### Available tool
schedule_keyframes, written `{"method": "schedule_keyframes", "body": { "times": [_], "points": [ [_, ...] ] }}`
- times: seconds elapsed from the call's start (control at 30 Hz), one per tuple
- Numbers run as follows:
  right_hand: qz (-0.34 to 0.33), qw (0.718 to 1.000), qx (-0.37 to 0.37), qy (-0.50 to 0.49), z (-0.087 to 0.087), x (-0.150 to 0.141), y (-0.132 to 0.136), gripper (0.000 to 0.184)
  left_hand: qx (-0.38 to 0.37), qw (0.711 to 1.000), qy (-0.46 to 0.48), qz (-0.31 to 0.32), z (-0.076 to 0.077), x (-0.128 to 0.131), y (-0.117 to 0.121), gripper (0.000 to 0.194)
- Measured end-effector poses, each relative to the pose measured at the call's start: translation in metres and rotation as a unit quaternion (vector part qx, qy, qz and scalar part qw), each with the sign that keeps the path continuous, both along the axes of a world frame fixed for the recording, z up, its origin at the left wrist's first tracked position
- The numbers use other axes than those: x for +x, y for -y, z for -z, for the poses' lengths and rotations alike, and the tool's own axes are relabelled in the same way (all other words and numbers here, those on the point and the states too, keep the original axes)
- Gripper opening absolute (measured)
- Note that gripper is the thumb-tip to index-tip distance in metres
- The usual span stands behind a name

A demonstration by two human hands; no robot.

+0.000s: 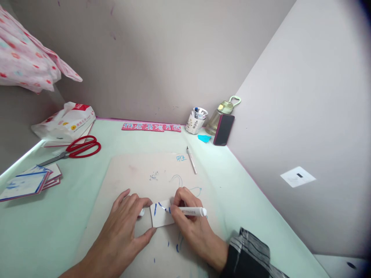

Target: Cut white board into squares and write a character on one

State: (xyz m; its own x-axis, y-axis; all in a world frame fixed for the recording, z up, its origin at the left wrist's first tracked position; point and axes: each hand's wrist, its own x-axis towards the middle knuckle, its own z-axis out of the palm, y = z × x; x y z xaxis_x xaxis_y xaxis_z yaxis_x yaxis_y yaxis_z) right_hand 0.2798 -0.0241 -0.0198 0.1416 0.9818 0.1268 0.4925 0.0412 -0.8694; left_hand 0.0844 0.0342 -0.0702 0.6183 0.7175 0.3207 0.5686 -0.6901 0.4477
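Note:
My left hand (124, 227) steadies a small white card (164, 221) at its left side, with the index finger at the upper corner and the thumb at the lower one. Blue strokes show on the card. Pinched in my right hand (191, 224) is a white marker (193, 211), its blue tip touching the card. A white marker cap (142, 212) shows beside my left index finger; whether it lies on the board or is held I cannot tell. Beneath the card lies a beige board (121, 173) with blue marks and doodles.
Red-handled scissors (82, 146) and stacked cards (26, 183) lie at left, near a plastic bag (68, 121). A craft knife (191, 160) rests on the board. Behind stand pink lettered tiles (152, 127), a pen jar (194, 123), a bottle (216, 119) and a phone (224, 130).

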Motion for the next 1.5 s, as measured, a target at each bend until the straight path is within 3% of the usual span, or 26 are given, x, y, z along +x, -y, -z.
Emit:
{"method": "schedule_keyframes", "body": {
  "times": [0.2,0.4,0.57,0.83,1.0,1.2,1.37,1.5],
  "points": [
    [0.080,0.991,0.016,-0.108,-0.002,0.002,-0.004,0.019,-0.004,1.000,0.002,0.001,-0.002,-0.001,0.000,0.034],
    [0.100,0.989,0.014,-0.107,-0.002,0.002,-0.005,0.015,-0.003,1.000,0.006,-0.001,-0.003,-0.002,0.000,0.034],
    [0.074,0.992,0.022,-0.102,-0.003,0.004,-0.005,0.012,0.006,1.000,0.005,0.002,-0.004,-0.002,0.001,0.033],
    [0.016,0.984,-0.001,-0.178,0.001,0.002,-0.003,0.032,0.004,1.000,0.004,-0.003,-0.001,-0.001,0.000,0.033],
    [0.015,0.999,0.016,-0.038,-0.010,0.027,-0.010,0.021,0.035,0.999,0.024,0.012,0.006,-0.006,-0.002,0.038],
    [0.083,0.976,0.080,0.183,-0.019,0.114,-0.061,0.012,0.085,0.994,0.044,0.045,0.016,-0.011,-0.006,0.041],
    [0.158,0.954,0.130,0.219,-0.030,0.166,-0.122,0.014,0.087,0.993,0.064,0.048,0.023,-0.007,-0.006,0.039],
    [0.173,0.946,0.164,0.220,-0.044,0.174,-0.167,0.014,0.051,0.996,0.060,0.037,0.029,-0.010,-0.009,0.036]
  ]
}}
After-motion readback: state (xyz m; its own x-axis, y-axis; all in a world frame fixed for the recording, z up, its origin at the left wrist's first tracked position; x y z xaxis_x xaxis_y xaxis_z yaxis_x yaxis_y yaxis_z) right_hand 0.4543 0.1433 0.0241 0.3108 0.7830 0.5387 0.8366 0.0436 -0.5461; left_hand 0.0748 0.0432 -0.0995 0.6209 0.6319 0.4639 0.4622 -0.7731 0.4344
